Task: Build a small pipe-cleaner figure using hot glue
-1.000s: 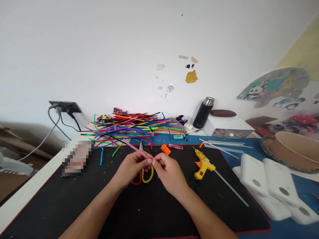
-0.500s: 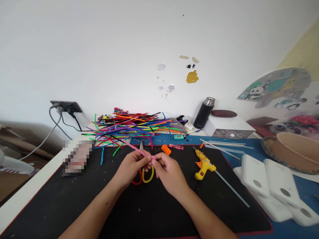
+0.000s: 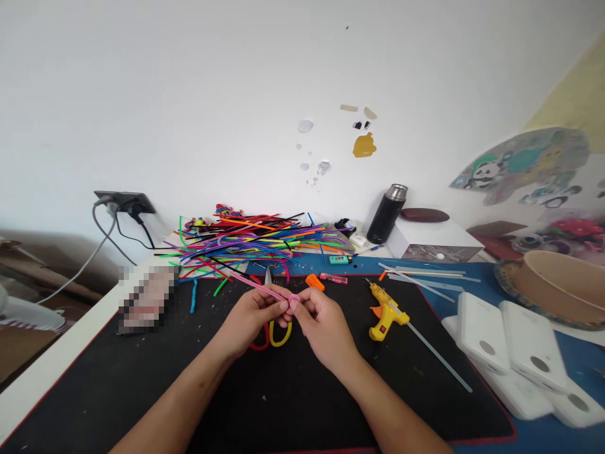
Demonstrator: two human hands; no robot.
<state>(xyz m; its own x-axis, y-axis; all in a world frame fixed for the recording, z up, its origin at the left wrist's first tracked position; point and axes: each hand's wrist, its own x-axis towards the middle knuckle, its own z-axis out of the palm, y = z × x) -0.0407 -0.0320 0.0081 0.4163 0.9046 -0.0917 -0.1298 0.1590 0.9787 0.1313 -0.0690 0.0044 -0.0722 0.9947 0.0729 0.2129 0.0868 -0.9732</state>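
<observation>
- Head view: at a cluttered craft desk, the left hand (image 3: 253, 313) and right hand (image 3: 320, 321) meet over a black mat (image 3: 142, 391), both pinched shut on a pink pipe cleaner (image 3: 265, 289).
- The pipe cleaner's near end is curled into a small loop (image 3: 293, 299) at the fingertips; its straight length slants up and left from the left hand.
- Beneath the hands lie scissors (image 3: 276, 331), one handle yellow, one red, partly hidden by the fingers.
- Behind, a heap of multicoloured pipe cleaners (image 3: 255, 243) spreads along the back of the desk.
- To the right of the hands, a yellow glue gun (image 3: 385, 312) rests on the mat, clear glue sticks (image 3: 425, 274) beyond it.
- A black flask (image 3: 386, 215) stands upright near the wall; white boxes (image 3: 510, 353) lie at the far right.
</observation>
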